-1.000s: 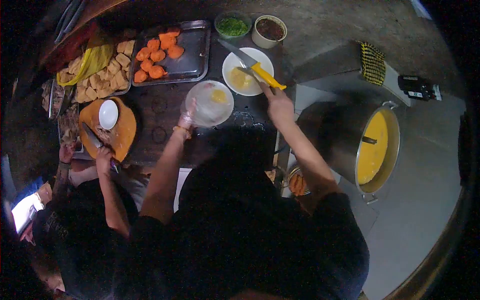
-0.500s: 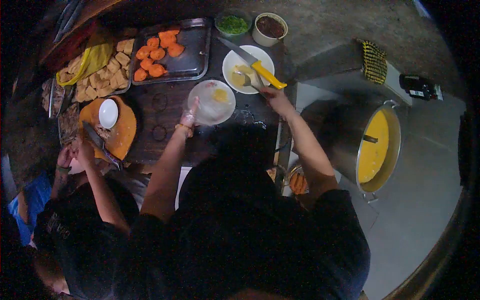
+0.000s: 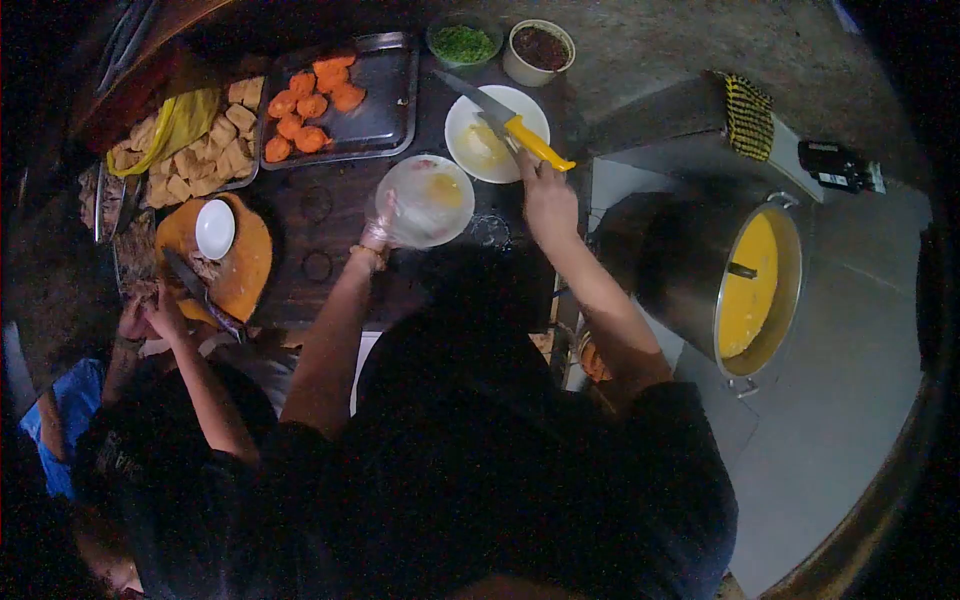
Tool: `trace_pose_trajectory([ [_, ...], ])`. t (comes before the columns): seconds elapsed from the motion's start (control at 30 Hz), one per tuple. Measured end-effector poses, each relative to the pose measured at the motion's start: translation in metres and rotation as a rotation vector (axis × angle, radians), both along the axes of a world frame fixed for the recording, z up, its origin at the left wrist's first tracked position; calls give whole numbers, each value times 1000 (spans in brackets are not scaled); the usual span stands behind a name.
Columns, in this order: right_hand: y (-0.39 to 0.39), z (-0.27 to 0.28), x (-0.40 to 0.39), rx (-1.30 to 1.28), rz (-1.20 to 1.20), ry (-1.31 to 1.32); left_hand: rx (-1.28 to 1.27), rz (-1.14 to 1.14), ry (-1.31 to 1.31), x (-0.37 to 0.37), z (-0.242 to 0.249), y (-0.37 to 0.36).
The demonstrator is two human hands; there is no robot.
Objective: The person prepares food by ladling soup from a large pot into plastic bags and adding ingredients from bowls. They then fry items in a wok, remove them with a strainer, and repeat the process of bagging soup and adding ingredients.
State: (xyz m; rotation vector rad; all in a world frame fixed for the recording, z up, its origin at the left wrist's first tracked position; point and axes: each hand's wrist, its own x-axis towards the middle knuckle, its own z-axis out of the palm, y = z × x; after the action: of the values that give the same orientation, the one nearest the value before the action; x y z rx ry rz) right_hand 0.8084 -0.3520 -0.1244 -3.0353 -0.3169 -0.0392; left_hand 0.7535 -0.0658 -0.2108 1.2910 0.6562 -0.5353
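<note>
My left hand (image 3: 377, 228), in a clear plastic glove, grips the side of a bowl (image 3: 420, 215) that looks wrapped in clear plastic. A yellow dab (image 3: 443, 188) lies inside it. My right hand (image 3: 548, 195) is closed round the handle of a spoon (image 3: 516, 148), its bowl end down in a white bowl (image 3: 476, 172) of pale yellow paste (image 3: 482, 145). Across that white bowl rests a knife with a yellow handle (image 3: 538, 143), its grip end close above my right fingers and partly covering the spoon.
A metal tray (image 3: 385, 100) holds orange pieces (image 3: 310, 105), beside fried tofu cubes (image 3: 205, 160). Chopped greens (image 3: 463, 45) and a dark sauce tub (image 3: 540, 52) stand behind. At left, a co-worker's hands (image 3: 152, 312) are near a cutting board (image 3: 255, 255). A pot (image 3: 690, 285) of yellow liquid stands right.
My right hand has moved slightly up and left, bringing the spoon further into the white bowl. My left hand still holds the wrapped bowl, nearly unmoved.
</note>
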Motion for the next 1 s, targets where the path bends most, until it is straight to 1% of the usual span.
trace_pose_trajectory([
  [0.03, -1, -5, 2, -61, 3, -54, 1, -8, 2, 2, 2, -8],
  [0.07, -3, -8, 1, -59, 5, -54, 9, -21, 8, 3, 4, -9],
  [0.13, -7, -11, -2, -25, 68, 25, 11, -23, 11, 1, 7, -7],
  [0.17, -8, -12, -5, -24, 71, 25, 12, -32, 9, 3, 8, -7],
  [0.23, -12, -12, -11, 90, -105, 312, 14, -37, 7, 6, 9, -9],
  [0.27, -15, -15, -9, 88, -106, 313, 15, -40, 8, 5, 10, -10],
  [0.33, -22, -23, -4, 551, -256, 575, 14, -46, 2, 7, 11, -10],
  [0.37, -24, -26, -6, 552, -259, 574, 16, -53, 2, 8, 11, -11],
  [0.43, -23, -23, -8, 826, -96, 487, 18, -66, -2, 8, 13, -12],
  [0.47, -21, -22, -14, 826, -100, 486, 19, -69, 0, 10, 13, -13],
  [0.53, -4, 3, -31, 618, -48, 387, 18, -72, -2, 11, 15, -15],
  [0.57, 4, 16, -37, 618, -51, 385, 19, -75, 0, 11, 15, -15],
  [0.63, 18, 36, -44, 415, 4, 266, 20, -73, -7, 12, 18, -15],
  [0.67, 20, 36, -45, 417, -2, 263, 21, -76, -9, 14, 20, -15],
  [0.73, 24, 36, -48, 455, -1, 125, 22, -81, -15, 14, 24, -11],
  [0.87, 25, 37, -54, 439, -37, 103, 10, -81, -47, 9, 34, -1],
  [0.93, 36, 45, -55, 536, -61, 43, -17, -36, -91, -5, 38, 19],
  [1.0, 34, 17, -46, 761, -122, -118, -83, 4, -171, -12, 41, 39],
])
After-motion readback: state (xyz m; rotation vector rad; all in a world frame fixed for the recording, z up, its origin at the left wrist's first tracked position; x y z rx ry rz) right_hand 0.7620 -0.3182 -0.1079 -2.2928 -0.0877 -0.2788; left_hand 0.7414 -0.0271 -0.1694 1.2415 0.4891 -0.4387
